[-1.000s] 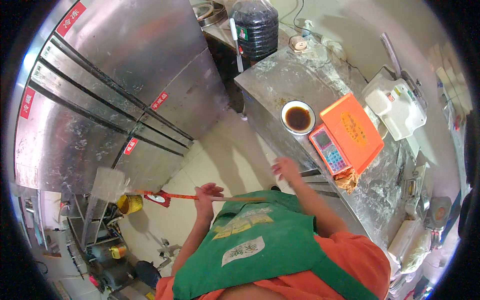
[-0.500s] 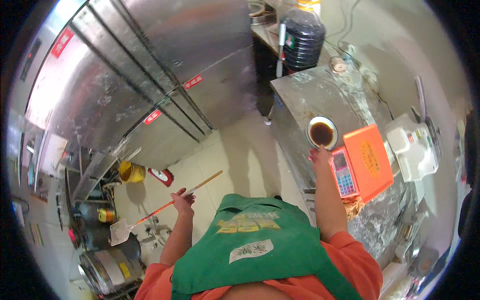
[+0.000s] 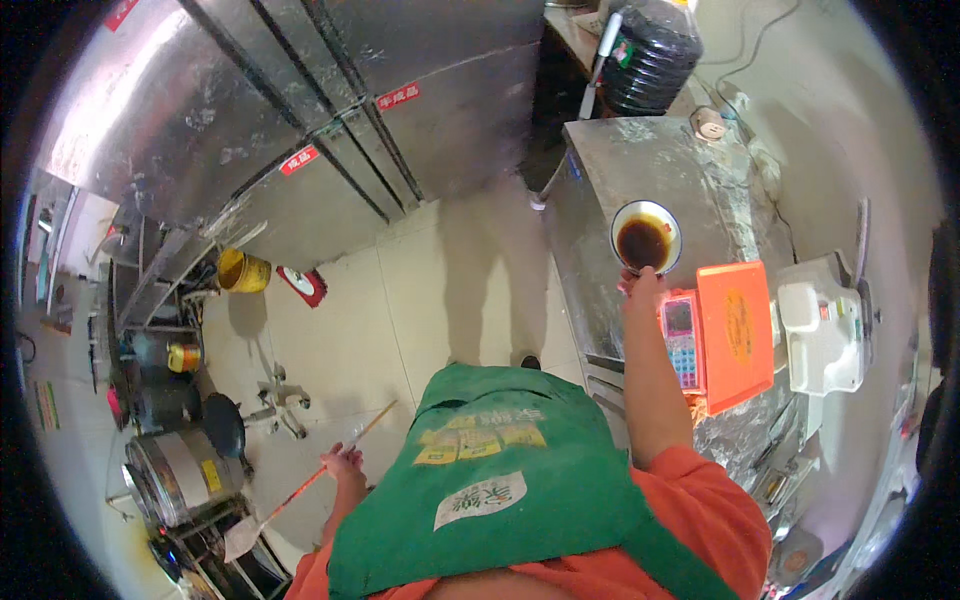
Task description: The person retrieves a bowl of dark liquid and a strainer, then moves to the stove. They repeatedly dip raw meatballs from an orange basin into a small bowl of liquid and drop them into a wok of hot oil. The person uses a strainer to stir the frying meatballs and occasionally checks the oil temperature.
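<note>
"Locating the blue-rimmed white bowl (image 3: 632, 214): position, contents?"

"Over the steel counter (image 3: 600, 160), beside the orange digital scale (image 3: 735, 335); holds dark brown liquid (image 3: 641, 244) pooled toward the near side, so probably slightly tilted. Raised or resting: cannot tell."

"Right hand (image 3: 643, 284)?"

"Fingers closed on the near rim, 1 side only."

"Handling estimate?"

"Stiff, modest weight, slick if wet, possibly breakable; contents likely to slop. Firmer hold: thumb over rim, fingers beneath, bowl level."

"Left hand (image 3: 343, 461)?"

"Fingers wrapped round the handle of 1 long-handled spatula (image 3: 298, 493), flat pale blade pointing down-left, well apart from the bowl."
</note>
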A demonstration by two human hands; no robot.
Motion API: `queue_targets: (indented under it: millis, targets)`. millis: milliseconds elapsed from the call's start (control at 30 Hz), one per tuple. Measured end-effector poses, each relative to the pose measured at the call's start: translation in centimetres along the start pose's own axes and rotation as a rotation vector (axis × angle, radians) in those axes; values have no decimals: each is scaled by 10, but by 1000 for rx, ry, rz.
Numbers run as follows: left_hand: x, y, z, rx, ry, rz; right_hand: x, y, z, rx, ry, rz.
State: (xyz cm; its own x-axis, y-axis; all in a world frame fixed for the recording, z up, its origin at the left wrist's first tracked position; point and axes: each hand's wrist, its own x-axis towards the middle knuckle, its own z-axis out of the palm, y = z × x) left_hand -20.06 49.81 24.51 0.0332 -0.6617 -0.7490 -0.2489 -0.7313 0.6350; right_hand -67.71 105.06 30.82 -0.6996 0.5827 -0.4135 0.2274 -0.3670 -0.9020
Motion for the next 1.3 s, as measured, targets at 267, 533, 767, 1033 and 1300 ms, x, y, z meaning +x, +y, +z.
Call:
queue_targets:
  millis: [267,533,767,1033,1300]
  targets:
    - [-80,-27,-62,-149,242,43,-24,-15,22,-270,-308,49]
    - [-44,-28,-64,-195,202,188,-109,-21,78,-431,-708,-10]
    - [-13,-116,-199,-79,747,126,-205,37,137,-559,-931,-197]
    - [-9,-103,-348,46,937,51,-378,55,179,-636,-1195,143]
    - [-3,-18,-360,37,1038,173,-444,124,244,-784,-1467,229]
